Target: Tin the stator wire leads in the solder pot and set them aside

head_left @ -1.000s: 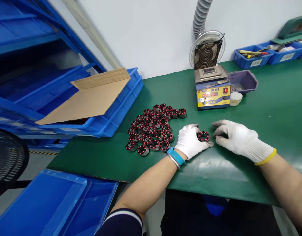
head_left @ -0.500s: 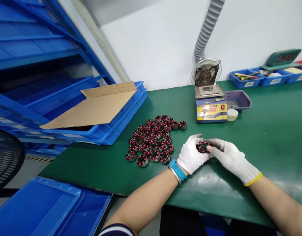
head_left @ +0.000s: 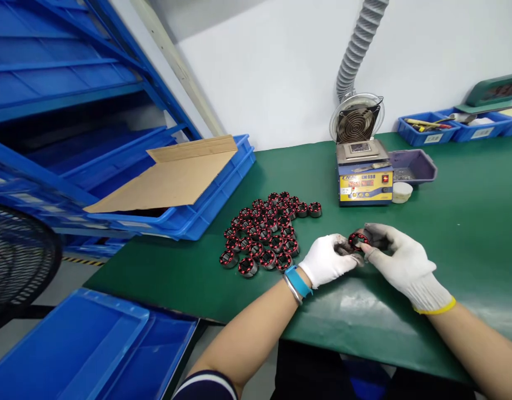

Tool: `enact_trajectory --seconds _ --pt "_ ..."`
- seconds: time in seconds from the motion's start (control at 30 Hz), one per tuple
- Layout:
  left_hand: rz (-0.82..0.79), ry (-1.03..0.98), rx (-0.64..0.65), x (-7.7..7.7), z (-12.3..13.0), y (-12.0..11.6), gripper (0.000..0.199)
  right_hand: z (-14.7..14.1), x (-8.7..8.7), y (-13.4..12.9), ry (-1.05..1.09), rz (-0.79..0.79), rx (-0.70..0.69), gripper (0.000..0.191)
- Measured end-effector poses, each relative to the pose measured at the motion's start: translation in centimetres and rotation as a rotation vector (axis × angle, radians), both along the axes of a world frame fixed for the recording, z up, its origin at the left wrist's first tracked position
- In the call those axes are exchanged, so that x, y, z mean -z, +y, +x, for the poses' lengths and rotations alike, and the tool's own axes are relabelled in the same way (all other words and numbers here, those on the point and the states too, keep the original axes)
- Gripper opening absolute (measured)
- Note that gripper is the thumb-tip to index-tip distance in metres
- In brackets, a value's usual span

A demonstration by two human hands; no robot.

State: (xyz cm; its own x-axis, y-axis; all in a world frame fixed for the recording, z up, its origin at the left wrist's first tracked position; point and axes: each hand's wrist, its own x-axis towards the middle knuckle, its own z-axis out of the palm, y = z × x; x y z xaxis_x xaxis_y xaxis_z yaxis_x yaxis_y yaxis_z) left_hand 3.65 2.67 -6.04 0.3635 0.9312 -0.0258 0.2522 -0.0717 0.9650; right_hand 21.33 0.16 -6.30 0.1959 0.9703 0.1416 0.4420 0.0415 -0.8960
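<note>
Both my hands wear white gloves with darkened fingertips and meet over the green mat. A motor stator (head_left: 356,241), a small dark ring with red windings, is between them. My right hand (head_left: 400,260) grips it from the right, thumb across its front face and fingers behind. Curled fingers of my left hand (head_left: 327,260) close against its lower left side; part of that contact is hidden. To the left of my hands, many similar stators (head_left: 264,235) stand clustered on the mat, red windings facing up.
Behind my hands is a yellow-and-blue solder pot (head_left: 365,186) with a fan and grey duct (head_left: 361,50). A purple tray (head_left: 425,166) and white round block (head_left: 402,192) sit beside it. Blue crates with cardboard (head_left: 172,180) stand left, a black fan (head_left: 23,266) beyond.
The stator has shifted towards my right hand and turned slightly. My left fingers have opened a little around it. The whole view has swung slightly left.
</note>
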Motion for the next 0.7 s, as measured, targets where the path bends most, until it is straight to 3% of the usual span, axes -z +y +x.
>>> enact_trajectory --seconds 0.17,0.3,0.4,0.5,0.6,0.7 --pt "-0.174 -0.245 0.053 -1.3 -0.7 -0.4 0.029 0.4 0.3 0.4 0.214 -0.01 -0.079 0.053" --pt "-0.098 -0.356 -0.073 -2.2 -2.2 -0.3 0.034 0.8 0.2 0.7 0.206 0.006 -0.006 0.054" --pt "-0.022 -0.439 -0.224 -1.9 -2.6 -0.2 0.046 0.8 0.0 0.5 0.213 0.005 0.009 0.054" --pt "-0.005 -0.42 -0.196 -1.2 -1.6 -0.6 0.06 0.3 -0.2 0.1 0.186 -0.001 -0.018 0.053" --pt "0.022 -0.322 -0.136 -0.9 -0.3 -1.2 0.05 -0.2 -0.5 -0.4 0.124 0.005 -0.052 0.05" --pt "0.064 -0.29 -0.181 -1.2 0.0 -1.3 0.039 -0.2 -0.9 -0.5 0.057 0.005 -0.029 0.048"
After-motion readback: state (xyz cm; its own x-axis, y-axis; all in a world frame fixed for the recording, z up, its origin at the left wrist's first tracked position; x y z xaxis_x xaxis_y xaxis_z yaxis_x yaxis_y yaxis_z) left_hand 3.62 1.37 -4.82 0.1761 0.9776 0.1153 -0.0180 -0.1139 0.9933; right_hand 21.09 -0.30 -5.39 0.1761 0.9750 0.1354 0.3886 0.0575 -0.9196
